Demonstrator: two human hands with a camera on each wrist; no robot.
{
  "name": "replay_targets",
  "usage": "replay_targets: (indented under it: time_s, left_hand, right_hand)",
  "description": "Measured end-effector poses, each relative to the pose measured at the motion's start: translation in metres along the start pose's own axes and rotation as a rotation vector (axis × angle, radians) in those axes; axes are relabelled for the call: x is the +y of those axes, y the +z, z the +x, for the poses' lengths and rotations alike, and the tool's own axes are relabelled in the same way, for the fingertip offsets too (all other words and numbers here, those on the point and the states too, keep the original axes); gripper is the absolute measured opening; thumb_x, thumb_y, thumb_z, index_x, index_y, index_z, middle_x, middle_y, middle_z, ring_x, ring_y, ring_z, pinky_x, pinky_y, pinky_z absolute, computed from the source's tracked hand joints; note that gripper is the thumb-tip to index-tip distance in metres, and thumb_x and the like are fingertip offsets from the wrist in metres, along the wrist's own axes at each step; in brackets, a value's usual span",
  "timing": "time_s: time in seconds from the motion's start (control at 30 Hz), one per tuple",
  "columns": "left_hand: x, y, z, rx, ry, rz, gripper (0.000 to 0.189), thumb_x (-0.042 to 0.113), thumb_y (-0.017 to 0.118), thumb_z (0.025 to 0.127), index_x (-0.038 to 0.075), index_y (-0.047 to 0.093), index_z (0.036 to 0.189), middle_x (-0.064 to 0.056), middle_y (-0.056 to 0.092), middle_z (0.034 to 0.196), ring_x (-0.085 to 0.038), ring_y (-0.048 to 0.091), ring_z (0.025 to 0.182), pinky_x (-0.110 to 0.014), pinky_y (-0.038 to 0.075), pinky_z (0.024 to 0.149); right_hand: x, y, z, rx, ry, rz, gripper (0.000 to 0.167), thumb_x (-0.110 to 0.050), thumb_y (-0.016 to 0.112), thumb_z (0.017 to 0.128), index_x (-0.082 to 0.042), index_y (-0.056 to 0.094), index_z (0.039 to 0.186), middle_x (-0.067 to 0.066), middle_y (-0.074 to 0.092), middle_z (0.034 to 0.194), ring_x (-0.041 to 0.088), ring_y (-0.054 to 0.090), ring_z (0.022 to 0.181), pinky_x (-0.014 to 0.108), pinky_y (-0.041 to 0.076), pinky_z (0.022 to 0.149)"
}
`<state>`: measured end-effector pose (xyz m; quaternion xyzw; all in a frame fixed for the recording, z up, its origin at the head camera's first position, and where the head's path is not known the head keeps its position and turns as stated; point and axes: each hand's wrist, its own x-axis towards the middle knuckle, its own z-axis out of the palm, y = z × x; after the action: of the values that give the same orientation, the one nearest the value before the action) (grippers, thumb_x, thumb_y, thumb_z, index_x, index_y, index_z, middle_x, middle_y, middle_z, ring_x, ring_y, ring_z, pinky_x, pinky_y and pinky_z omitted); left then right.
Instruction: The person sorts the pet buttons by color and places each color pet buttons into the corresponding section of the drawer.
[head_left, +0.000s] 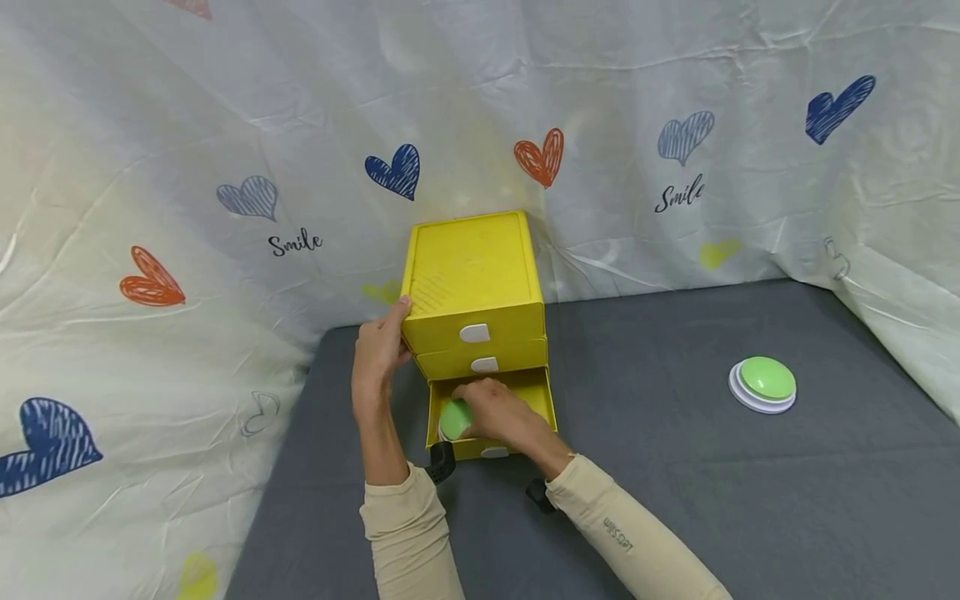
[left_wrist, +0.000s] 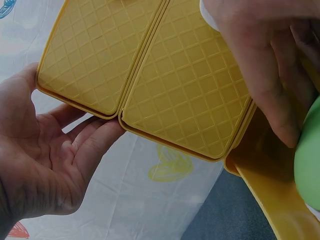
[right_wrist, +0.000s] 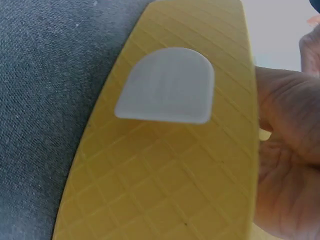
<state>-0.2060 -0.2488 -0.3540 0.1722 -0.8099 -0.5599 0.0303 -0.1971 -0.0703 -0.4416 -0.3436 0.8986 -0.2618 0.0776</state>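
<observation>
A yellow drawer unit (head_left: 472,262) stands against the hanging cloth, its bottom drawer (head_left: 542,396) pulled out. With the thumb at its top edge and bent fingers along its side, my left hand (head_left: 377,354) grips the unit; the left wrist view shows this hand (left_wrist: 55,150) close up. My right hand (head_left: 498,412) reaches inside the drawer and holds a round button with a green dome (head_left: 454,419) and white rim near the left wall. From the right wrist, the drawer front with its white handle (right_wrist: 167,85) covers part of the hand (right_wrist: 290,115).
A second green-domed button (head_left: 767,379) on a white base lies on the grey table (head_left: 660,500) to the right. Two upper drawers with white handles (head_left: 475,333) are closed. White cloth (head_left: 465,83) printed with hearts hangs behind and to both sides.
</observation>
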Motion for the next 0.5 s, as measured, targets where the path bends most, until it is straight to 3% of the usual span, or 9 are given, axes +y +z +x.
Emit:
replay_targets:
  time_s: [0.1,0.17,0.27,0.37,0.5]
  left_hand:
    - [-0.001,0.000,0.000,0.005,-0.004,-0.023,0.063,0.070,0.051,0.100,0.009,0.068,0.101,0.008,0.054,0.064,-0.012,0.065,0.087,-0.043,0.054,0.102]
    - [-0.001,0.001,0.000,0.004,-0.005,-0.027,0.066,0.070,0.051,0.100,0.008,0.070,0.111,0.004,0.061,0.076,-0.016,0.066,0.096,-0.045,0.054,0.106]
    - [-0.001,0.001,0.000,-0.016,-0.010,-0.028,0.073,0.070,0.050,0.100,0.008,0.066,0.135,-0.009,0.071,0.112,-0.026,0.067,0.118,-0.048,0.051,0.112]
    - [0.000,0.001,0.000,-0.037,-0.015,-0.035,0.078,0.069,0.049,0.101,0.007,0.058,0.147,-0.020,0.063,0.141,-0.032,0.061,0.133,-0.049,0.048,0.116]
    - [0.000,0.001,0.000,-0.034,-0.014,-0.038,0.079,0.069,0.049,0.101,0.005,0.060,0.145,-0.023,0.061,0.146,-0.034,0.060,0.136,-0.050,0.048,0.116]
  right_hand:
    - [0.002,-0.004,-0.001,-0.048,0.023,0.040,0.049,-0.027,0.087,0.088,-0.007,0.071,0.130,0.007,0.075,0.109,0.016,0.060,0.081,0.026,0.046,0.073]
    - [0.004,-0.006,-0.004,-0.071,0.044,0.081,0.048,-0.028,0.083,0.092,-0.008,0.069,0.133,0.006,0.074,0.107,0.014,0.056,0.078,0.025,0.042,0.070]
    - [0.007,-0.011,-0.010,-0.077,0.057,0.135,0.047,-0.028,0.078,0.097,-0.008,0.066,0.138,0.006,0.074,0.112,0.012,0.056,0.079,0.024,0.042,0.070]
    - [0.012,-0.017,-0.019,-0.069,0.013,0.182,0.042,-0.026,0.073,0.100,-0.006,0.066,0.137,0.008,0.074,0.116,0.014,0.059,0.083,0.027,0.046,0.075]
    - [0.022,-0.028,-0.036,-0.076,-0.062,0.255,0.040,-0.024,0.070,0.102,-0.004,0.065,0.137,0.011,0.074,0.124,0.018,0.067,0.097,0.036,0.055,0.087]
